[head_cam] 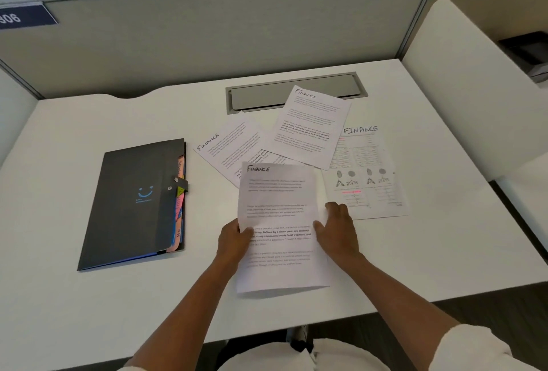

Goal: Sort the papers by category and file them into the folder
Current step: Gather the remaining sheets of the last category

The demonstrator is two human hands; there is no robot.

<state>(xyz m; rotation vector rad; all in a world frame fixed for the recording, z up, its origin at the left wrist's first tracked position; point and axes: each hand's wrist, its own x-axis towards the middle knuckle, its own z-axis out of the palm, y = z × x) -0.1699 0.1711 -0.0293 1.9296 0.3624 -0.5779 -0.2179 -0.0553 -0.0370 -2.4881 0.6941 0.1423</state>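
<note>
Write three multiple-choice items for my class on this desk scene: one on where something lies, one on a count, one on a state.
1. Where does the dark folder lie relative to the papers?
A. To their left
B. On top of them
C. To their right

2. How many sheets show a handwritten "Finance" heading?
A. Two
B. Four
C. Six

3. What is the state of the held sheet?
A. Lying flat under the folder
B. Crumpled into a ball
C. Gripped at both side edges

Answers:
1. A, the folder sits on the white desk left of the spread sheets.
2. B, the held sheet, the left sheet, the far sheet and the diagram sheet each bear it.
3. C, the left hand and right hand each grip one edge.
</note>
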